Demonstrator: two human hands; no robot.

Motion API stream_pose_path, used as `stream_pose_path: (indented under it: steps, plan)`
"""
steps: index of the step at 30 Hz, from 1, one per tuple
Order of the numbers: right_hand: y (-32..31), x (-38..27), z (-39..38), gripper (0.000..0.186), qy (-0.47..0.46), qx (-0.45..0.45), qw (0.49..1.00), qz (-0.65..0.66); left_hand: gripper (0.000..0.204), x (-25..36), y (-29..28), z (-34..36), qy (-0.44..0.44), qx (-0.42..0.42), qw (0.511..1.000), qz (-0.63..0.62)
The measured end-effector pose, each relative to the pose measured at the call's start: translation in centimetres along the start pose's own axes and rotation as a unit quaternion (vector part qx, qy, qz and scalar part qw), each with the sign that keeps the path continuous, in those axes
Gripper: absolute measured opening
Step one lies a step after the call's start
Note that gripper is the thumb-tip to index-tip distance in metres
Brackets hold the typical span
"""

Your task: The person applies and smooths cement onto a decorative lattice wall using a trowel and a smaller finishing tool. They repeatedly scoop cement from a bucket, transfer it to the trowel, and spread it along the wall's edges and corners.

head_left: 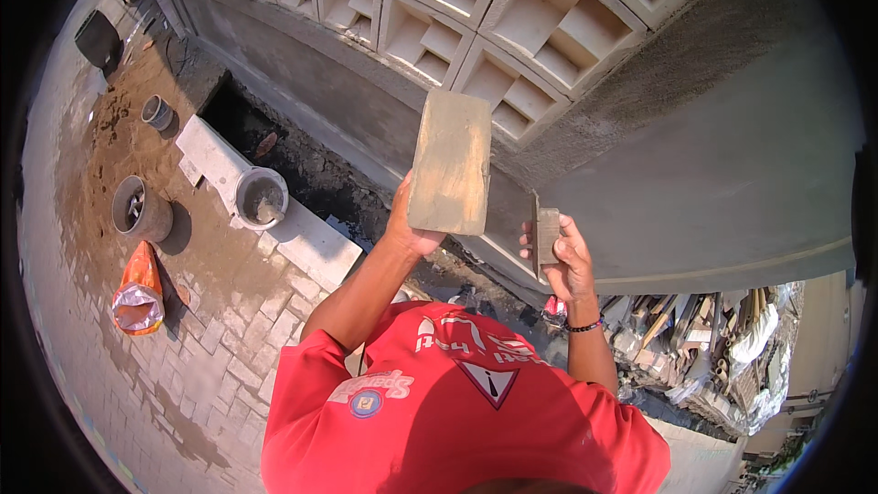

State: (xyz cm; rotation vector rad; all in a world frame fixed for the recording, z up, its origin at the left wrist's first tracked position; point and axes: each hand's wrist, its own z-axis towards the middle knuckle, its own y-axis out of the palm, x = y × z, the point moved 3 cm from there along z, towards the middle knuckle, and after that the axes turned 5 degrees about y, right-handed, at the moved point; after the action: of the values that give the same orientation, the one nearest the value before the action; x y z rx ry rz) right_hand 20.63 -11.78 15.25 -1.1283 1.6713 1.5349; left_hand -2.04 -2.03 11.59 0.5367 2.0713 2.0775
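My left hand [411, 216] is closed on a flat rectangular wooden board [450, 163] smeared with grey mortar. I hold it up in front of the breeze-block wall, and most of my fingers are hidden behind it. In my right hand [572, 258] is a plastering float [547, 236], its thin plate seen edge-on and turned toward the wall, with my fingers wrapped round its handle. A gap separates the board from the float. To the right of both stretches a smooth grey plastered wall [704, 192], with a darker, rougher patch above it.
A bucket of mortar [261, 198] stands on a pale slab [315, 245] beside an open drain [247, 123]. Left are more buckets [143, 209], an orange sack [139, 297] and sand [105, 165]. Scrap wood and bags [722, 343] are piled at the right. Openwork blocks [558, 23] top the wall.
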Motion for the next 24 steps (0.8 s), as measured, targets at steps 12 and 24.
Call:
stream_pose_path:
  steps: [12,24]
  plan:
    - [8.3,-6.8,0.0,0.045,-0.464,-0.11,0.631,-0.611,0.043,1.4,6.2,-1.6,0.124,-0.07,0.973,0.183]
    - [8.2,-10.0,2.6,0.038,-0.606,-0.067,0.514,-0.603,0.055,2.1,8.2,-1.9,0.157,-0.178,0.912,0.334]
